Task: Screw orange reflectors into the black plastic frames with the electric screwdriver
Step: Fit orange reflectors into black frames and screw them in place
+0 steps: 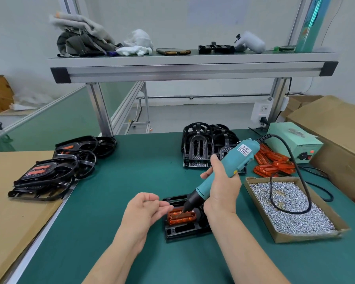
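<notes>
A black plastic frame (182, 230) lies on the green mat in front of me with an orange reflector (180, 217) seated in it. My right hand (221, 187) grips the teal electric screwdriver (228, 167), tilted, with its dark tip down on the reflector's upper right part. My left hand (146, 210) hovers at the reflector's left end, fingers curled with fingertips near the frame; whether it pinches a screw is too small to tell.
A cardboard tray of silver screws (291, 208) sits on the right, with the screwdriver cord looping over it. Loose orange reflectors (273, 162) and empty black frames (203, 148) lie behind. Frames with reflectors fitted (49, 171) are stacked left. A power box (295, 144) stands far right.
</notes>
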